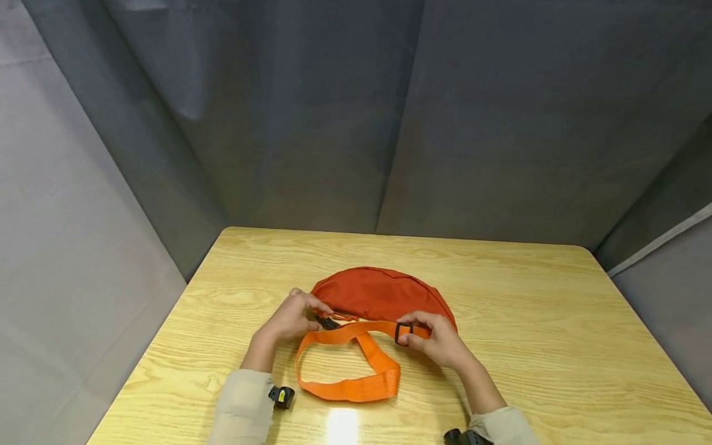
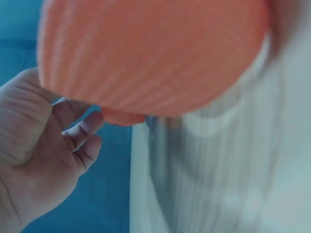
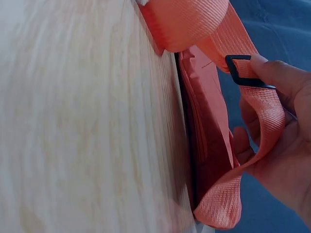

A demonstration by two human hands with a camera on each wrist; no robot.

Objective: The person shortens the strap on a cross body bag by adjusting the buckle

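A red waist bag (image 1: 384, 290) lies on the table with its curved edge away from me. Its orange webbing strap (image 1: 356, 390) loops toward me in front of the bag. At the bag's left end, my left hand (image 1: 292, 316) pinches a black buckle (image 1: 329, 323). My right hand (image 1: 439, 340) grips the strap at a black slider (image 3: 232, 70), with the thumb on the slider's frame in the right wrist view. Up close in the left wrist view, the strap (image 2: 150, 53) hides the left fingertips.
The light wooden table (image 1: 556, 346) extends on both sides of the bag. Grey curtains (image 1: 473, 123) stand behind it, and a pale panel (image 1: 72, 247) rises at the left. Both wrists carry small black cameras (image 1: 282, 397).
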